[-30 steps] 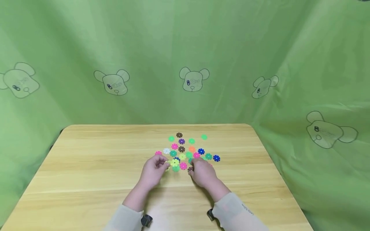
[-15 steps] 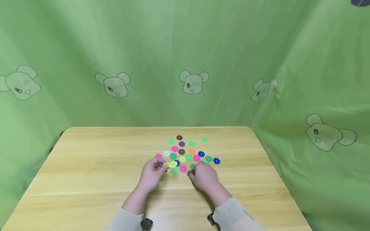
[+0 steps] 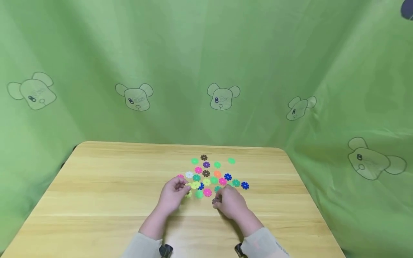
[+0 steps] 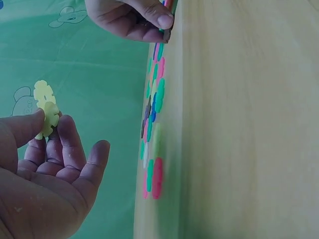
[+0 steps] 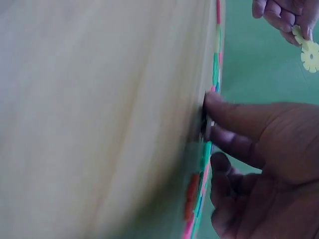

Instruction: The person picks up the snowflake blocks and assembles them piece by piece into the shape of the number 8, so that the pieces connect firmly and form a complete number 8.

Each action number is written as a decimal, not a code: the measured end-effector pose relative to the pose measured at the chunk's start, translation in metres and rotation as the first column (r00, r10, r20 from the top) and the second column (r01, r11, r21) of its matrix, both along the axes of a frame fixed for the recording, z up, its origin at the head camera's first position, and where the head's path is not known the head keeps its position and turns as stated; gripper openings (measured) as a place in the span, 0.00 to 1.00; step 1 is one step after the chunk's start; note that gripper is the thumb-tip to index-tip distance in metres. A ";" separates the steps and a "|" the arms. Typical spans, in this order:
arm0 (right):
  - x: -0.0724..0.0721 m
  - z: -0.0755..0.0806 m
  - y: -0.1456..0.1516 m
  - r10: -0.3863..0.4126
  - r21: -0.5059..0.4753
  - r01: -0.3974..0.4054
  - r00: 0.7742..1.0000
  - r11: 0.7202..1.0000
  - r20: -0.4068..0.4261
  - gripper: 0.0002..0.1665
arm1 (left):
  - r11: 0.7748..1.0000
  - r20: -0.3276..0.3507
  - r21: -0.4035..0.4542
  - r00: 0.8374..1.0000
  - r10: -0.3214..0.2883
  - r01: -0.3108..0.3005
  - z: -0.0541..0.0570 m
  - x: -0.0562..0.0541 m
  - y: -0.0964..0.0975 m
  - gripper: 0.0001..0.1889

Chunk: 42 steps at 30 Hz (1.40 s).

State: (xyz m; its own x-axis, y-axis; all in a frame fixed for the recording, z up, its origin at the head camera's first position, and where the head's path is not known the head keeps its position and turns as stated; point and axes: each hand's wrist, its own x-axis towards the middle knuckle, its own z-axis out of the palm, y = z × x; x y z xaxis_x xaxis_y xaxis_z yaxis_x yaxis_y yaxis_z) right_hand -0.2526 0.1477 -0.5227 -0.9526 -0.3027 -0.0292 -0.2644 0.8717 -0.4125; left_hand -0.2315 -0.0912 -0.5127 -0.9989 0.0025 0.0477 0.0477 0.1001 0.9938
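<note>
the left hand (image 3: 171, 193) pinches two yellow discs (image 3: 195, 185) between thumb and fingers, held above the table (image 3: 113, 204) by one end, perhaps so the outer slots stay uncovered. the right hand (image 3: 230, 202) has thumb and finger closed on a brown disc (image 3: 215, 201), low at the scatter's near edge; blur hides whether it touches the table. other discs (image 3: 207, 192) lie spread out, likely easy to pick from.

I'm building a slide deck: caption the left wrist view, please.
Left hand pinching two yellow discs, right hand pinching a brown disc, colourful discs on the table.
</note>
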 end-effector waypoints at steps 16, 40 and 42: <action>0.007 0.026 -0.018 -0.077 -0.840 0.099 0.995 0.534 0.068 0.09 | 0.999 -0.027 -0.034 1.000 -0.010 0.009 0.001 0.002 0.004 0.05; 0.007 0.029 -0.026 -0.028 -0.838 0.058 0.998 0.542 0.051 0.08 | 0.993 -0.053 -0.116 0.999 0.011 -0.017 0.016 0.007 0.004 0.10; 0.006 0.031 -0.025 -0.009 -0.806 0.018 1.000 0.591 0.015 0.08 | 0.985 -0.094 -0.171 0.995 -0.029 0.013 0.019 0.005 0.003 0.12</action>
State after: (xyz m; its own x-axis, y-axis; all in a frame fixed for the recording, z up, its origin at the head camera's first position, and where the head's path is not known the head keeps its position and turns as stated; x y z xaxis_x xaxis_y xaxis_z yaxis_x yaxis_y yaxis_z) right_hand -0.2464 0.1227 -0.4921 -0.9578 -0.1937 0.2124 -0.2483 0.1851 -0.9508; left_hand -0.2264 -0.0880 -0.4935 -0.9894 0.0394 0.1399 0.1453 0.2649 0.9533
